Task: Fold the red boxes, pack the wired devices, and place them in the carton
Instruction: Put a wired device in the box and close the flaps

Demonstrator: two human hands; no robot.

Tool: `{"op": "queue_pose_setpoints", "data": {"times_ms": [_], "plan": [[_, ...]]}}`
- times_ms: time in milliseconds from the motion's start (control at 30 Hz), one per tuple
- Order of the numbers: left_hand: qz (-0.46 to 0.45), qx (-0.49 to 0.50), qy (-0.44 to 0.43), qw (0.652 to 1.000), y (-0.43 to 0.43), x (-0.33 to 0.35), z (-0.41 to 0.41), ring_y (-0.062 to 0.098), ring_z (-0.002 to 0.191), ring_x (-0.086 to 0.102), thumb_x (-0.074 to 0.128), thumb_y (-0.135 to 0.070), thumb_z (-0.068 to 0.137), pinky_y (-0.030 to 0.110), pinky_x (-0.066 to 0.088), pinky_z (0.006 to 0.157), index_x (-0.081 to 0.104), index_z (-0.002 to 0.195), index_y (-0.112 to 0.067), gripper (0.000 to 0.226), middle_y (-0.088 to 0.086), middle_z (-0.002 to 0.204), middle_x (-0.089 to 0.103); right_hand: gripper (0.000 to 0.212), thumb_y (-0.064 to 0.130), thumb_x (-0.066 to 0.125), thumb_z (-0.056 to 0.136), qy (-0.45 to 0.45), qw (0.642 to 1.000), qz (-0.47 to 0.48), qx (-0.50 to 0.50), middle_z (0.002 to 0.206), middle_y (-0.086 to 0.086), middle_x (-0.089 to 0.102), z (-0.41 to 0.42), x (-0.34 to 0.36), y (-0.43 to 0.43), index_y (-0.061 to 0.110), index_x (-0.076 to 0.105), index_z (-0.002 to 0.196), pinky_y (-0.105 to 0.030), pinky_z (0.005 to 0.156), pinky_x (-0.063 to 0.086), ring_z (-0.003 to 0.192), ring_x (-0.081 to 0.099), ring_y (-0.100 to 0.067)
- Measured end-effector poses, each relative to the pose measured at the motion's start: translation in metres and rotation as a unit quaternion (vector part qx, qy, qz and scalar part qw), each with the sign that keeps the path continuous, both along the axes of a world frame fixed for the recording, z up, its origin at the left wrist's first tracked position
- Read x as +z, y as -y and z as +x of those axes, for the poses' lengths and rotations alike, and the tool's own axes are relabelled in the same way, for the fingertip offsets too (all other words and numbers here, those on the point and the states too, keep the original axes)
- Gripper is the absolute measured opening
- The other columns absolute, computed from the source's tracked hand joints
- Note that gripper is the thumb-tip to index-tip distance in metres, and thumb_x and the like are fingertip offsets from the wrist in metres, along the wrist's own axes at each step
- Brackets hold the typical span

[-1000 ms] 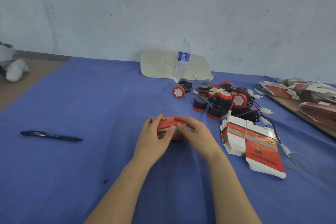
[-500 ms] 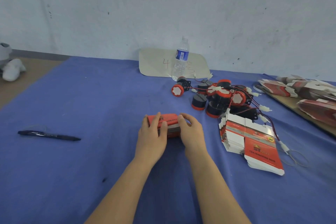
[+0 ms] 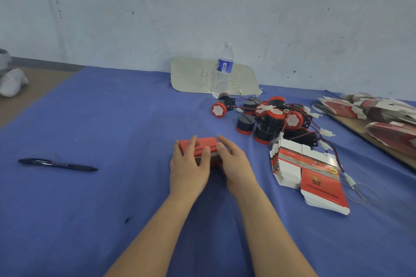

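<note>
A folded red box (image 3: 199,144) rests on the blue cloth at the middle of the table. My left hand (image 3: 189,168) lies over its top and left end, fingers reaching past the far edge and thumb on the top face. My right hand (image 3: 236,164) holds its right end between thumb and fingers. A heap of red-and-black wired devices (image 3: 270,117) lies beyond it to the right. A stack of flat unfolded red and white boxes (image 3: 308,171) sits right of my hands. No carton is in view.
A water bottle (image 3: 222,72) stands on a pale sheet (image 3: 191,76) by the wall. A dark pen (image 3: 56,164) lies at the left. More flat boxes (image 3: 382,114) are piled on a board at the right edge. Loose rubber bands (image 3: 364,193) lie near the stack.
Both hands have shifted on the red box: the left hand went from its left side onto its top, and the right hand drew back to its right end. The box now lies flat.
</note>
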State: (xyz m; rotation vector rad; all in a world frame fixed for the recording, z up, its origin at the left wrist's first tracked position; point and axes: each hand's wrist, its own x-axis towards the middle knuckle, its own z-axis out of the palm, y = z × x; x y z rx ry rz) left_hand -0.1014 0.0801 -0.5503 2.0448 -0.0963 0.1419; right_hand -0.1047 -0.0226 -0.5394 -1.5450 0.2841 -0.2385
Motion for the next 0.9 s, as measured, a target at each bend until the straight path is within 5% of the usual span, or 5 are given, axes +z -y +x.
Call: {"op": "queue_pose_setpoints", "data": {"times_ms": [267,467,600,767,900], "plan": [[-0.086,0.036,-0.032,0.995,0.0001,0.0049,0.0010,0.023,0.141,0.029,0.042,-0.029,0.100,0.037,0.027,0.115,0.007,0.153,-0.011,0.066,0.007,0.157,0.024,0.027,0.015,0.045,0.100,-0.005,1.000,0.000,-0.008,0.116,-0.007,0.066,0.0029,-0.0042,-0.0027,0.011,0.063,0.119,-0.035,0.092,0.051,0.107,0.062,-0.022],[-0.125,0.055,-0.056,0.989,0.0001,0.0055,0.0030,0.026,0.120,0.050,0.046,-0.027,0.098,0.044,0.040,0.103,0.039,0.136,-0.008,0.043,0.009,0.132,0.052,0.027,0.010,0.046,0.098,-0.016,1.000,-0.002,-0.012,0.116,-0.006,0.066,0.0055,-0.0061,-0.0016,0.013,0.064,0.119,-0.039,0.098,0.049,0.109,0.061,-0.022],[-0.124,0.054,-0.051,0.989,-0.0010,0.0063,0.0017,0.023,0.115,0.052,0.047,-0.027,0.098,0.038,0.042,0.101,0.042,0.133,-0.010,0.039,0.007,0.128,0.054,0.028,0.008,0.045,0.098,-0.014,1.000,-0.025,-0.009,0.116,-0.004,0.065,0.0046,-0.0044,-0.0023,0.014,0.063,0.119,-0.032,0.092,0.051,0.106,0.061,-0.020],[-0.138,0.068,-0.051,0.987,0.0011,0.0080,0.0024,0.021,0.105,0.054,0.049,-0.022,0.097,0.033,0.044,0.089,0.044,0.116,-0.016,0.021,0.004,0.118,0.056,0.029,0.010,0.042,0.099,-0.014,0.997,-0.070,-0.007,0.096,0.009,0.064,0.0031,-0.0022,-0.0034,0.014,0.064,0.117,-0.010,0.064,0.045,0.086,0.059,-0.002],[-0.134,0.086,-0.048,0.986,0.0028,0.0082,0.0024,0.022,0.101,0.057,0.054,-0.025,0.094,0.035,0.047,0.086,0.044,0.109,-0.020,0.020,0.002,0.111,0.058,0.023,0.016,0.045,0.098,-0.015,0.997,-0.071,0.001,0.091,0.015,0.066,0.0009,-0.0040,-0.0041,0.027,0.065,0.096,-0.011,0.064,0.045,0.086,0.061,-0.001]]}}
